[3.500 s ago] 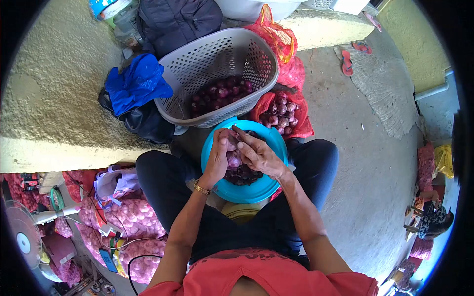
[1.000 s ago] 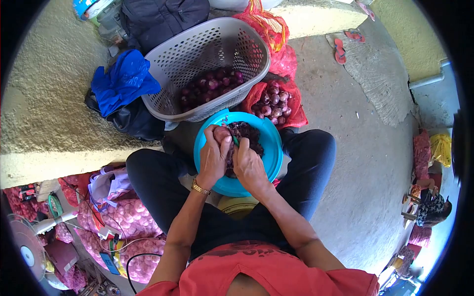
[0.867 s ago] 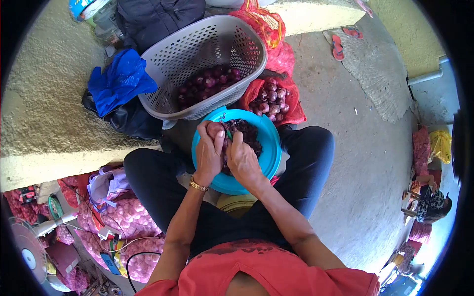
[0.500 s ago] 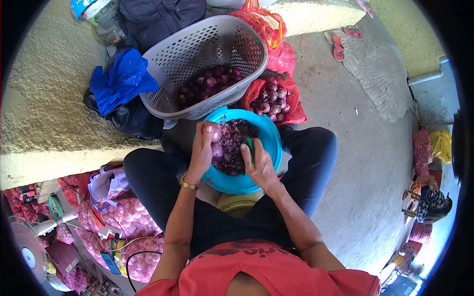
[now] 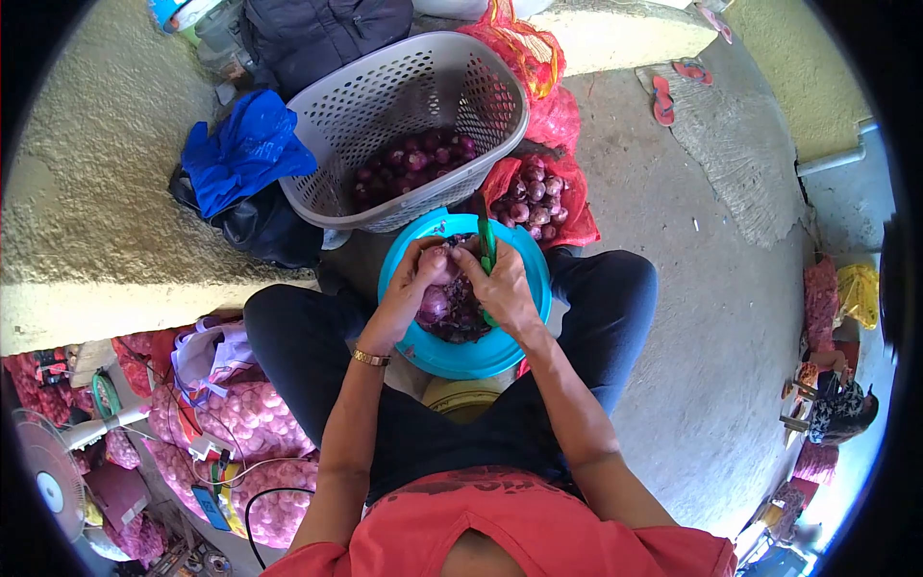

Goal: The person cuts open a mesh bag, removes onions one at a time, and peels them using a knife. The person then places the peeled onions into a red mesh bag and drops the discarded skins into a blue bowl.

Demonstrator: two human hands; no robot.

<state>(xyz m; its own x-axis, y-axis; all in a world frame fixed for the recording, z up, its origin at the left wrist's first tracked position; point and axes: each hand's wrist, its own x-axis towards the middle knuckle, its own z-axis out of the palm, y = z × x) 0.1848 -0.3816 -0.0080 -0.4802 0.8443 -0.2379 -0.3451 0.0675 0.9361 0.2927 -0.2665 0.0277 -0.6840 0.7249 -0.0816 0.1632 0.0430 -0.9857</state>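
My left hand (image 5: 415, 272) is closed around a red onion (image 5: 437, 262) over the blue basin (image 5: 452, 361). Just below its fingers shows a second purple onion (image 5: 435, 304). My right hand (image 5: 502, 287) comes in from the other side, thumb and fingertips right at the held onion. A green-handled tool (image 5: 487, 242) with a dark, narrow end is gripped in it, pointing away from me; its exact kind is unclear. Dark loose onion skins (image 5: 466, 325) lie in the basin under both hands.
Beyond the basin stands a grey perforated basket (image 5: 332, 106) with red onions inside. An open red net bag of onions (image 5: 532, 197) is beside it. Blue cloth (image 5: 240, 154) lies on the left ledge. Full net sacks (image 5: 255, 423) and a fan (image 5: 53, 490) are at lower left. Another person (image 5: 841, 409) sits far right.
My hands have come together over the basin, the right moving up and left to the onion. The green-handled tool now points away from me. The view has shifted slightly.
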